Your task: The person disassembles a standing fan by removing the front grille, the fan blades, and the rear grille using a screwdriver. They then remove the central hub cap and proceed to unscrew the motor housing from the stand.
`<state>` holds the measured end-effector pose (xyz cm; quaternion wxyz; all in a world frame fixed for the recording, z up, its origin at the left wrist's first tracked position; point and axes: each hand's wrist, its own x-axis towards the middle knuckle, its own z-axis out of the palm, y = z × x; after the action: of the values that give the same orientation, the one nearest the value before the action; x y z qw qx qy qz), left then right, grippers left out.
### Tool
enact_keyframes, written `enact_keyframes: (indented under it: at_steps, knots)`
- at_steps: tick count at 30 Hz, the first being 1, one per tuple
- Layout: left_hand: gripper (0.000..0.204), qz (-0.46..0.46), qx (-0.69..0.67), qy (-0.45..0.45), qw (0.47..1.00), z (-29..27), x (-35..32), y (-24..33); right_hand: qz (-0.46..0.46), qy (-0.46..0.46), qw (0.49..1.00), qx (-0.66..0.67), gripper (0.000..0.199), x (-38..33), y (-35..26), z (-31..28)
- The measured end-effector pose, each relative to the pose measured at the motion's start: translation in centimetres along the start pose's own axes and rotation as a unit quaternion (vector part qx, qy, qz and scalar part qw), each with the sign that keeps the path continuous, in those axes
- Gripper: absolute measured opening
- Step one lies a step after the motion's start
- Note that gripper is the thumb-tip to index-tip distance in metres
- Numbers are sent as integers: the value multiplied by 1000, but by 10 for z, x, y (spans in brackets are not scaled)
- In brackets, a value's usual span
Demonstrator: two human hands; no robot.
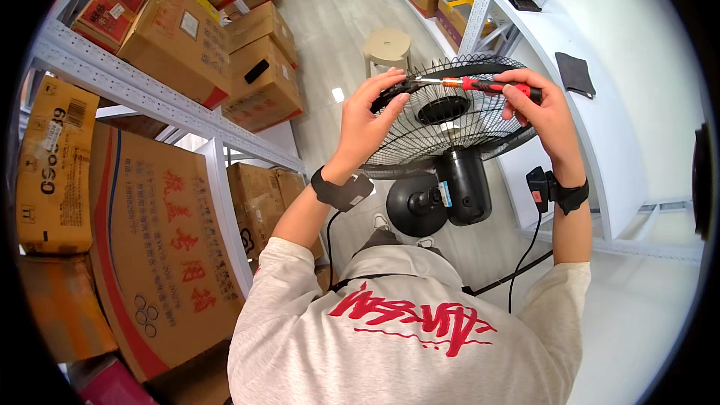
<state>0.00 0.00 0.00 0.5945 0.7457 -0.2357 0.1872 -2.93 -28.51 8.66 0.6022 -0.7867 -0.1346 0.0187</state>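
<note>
Left hand (367, 116): raised, fingers curled onto the rim of the fan grille, thumb and fingertips pinched at the spot where the screwdriver tip meets the rim; closed on the rim, gripping it.
Right hand (544, 109): wrapped tight round the screwdriver handle, closed grip, held level with the left hand.
Screwdriver (480, 85): red and black handle, metal shaft lying roughly horizontal across the top of the grille, tip pointing to the person's left and ending at the left fingertips.
Fan grille (457, 124): black wire guard, round, tilted face-up toward the camera, between the two hands; dark hub in its middle.
Fan motor housing (463, 184): black, just below the grille, attached to it.
Fan base (411, 206): round, black, on the floor below the housing.
Wrist straps: dark band with a small device on each wrist (341, 191), cables hanging down from both.
Stool (388, 48): beige, plastic, on the floor beyond the fan.
Shelving, left (150, 94): white metal rack packed with cardboard boxes (176, 37).
Worktop, right (600, 116): white surface, a dark cloth (575, 73) lying on it, well apart from the hands.
</note>
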Motion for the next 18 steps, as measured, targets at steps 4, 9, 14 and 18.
enact_keyframes:
  at_steps: [4, 9, 14, 18]
  knots:
    - [27, -37, -35, -1, 999, 6, -24, 0, 43, -4, 999, -7, 24, -9, -6, 9]
    - [26, -30, -38, 19, 999, 8, -17, 1, 45, -19, 999, -12, 24, 7, -5, 4]
    - [24, -33, -28, 26, 999, 7, -18, 3, 62, -59, 996, -34, 26, 25, -8, -3]
    - [25, -41, -44, 33, 998, 6, -21, 1, 55, -106, 991, -69, 26, 37, -20, -5]
